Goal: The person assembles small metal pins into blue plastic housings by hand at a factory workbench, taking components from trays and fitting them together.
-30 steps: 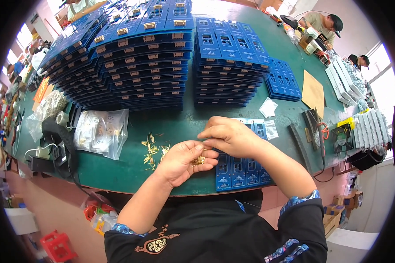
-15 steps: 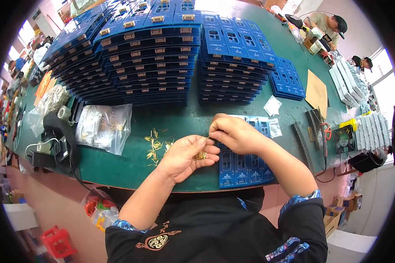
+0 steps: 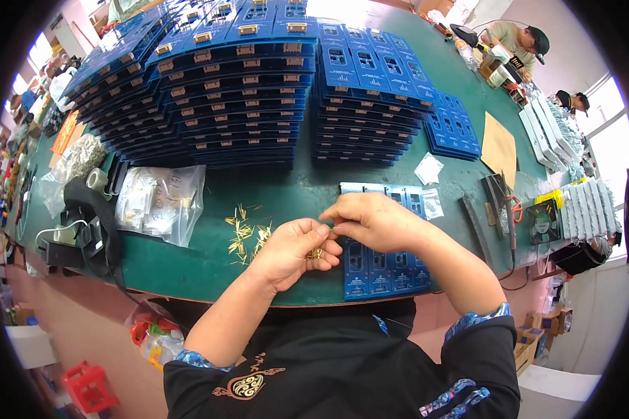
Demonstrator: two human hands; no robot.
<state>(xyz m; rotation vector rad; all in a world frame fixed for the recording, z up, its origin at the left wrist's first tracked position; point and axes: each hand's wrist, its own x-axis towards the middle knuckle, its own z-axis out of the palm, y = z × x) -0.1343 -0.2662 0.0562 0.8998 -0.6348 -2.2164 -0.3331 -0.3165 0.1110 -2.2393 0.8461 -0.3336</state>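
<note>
My left hand (image 3: 293, 255) is palm up with its fingers curled around several thin gold-coloured pins (image 3: 316, 254). Its thumb and index finger meet the fingertips of my right hand (image 3: 376, 220). The right thumb and index finger are pinched there; whatever is between them is too small to make out. Beneath the right hand lies a blue circuit board panel (image 3: 379, 274), partly covered by that hand and forearm. Left of my left hand, a loose heap of gold-coloured pins (image 3: 239, 236) is scattered on the green table (image 3: 189, 272).
Tall stacks of blue circuit boards (image 3: 241, 91) stand at the back. A clear bag of parts (image 3: 162, 202) and a black strap (image 3: 94, 216) lie left. Right are small white packets (image 3: 428, 169), a dark bar (image 3: 476, 227) and a soldering iron (image 3: 514, 216). Another person (image 3: 517, 45) sits far right.
The right index finger has straightened and shifted slightly at the left fingertips. My left hand keeps the pins in its palm. The whole view has moved a little.
</note>
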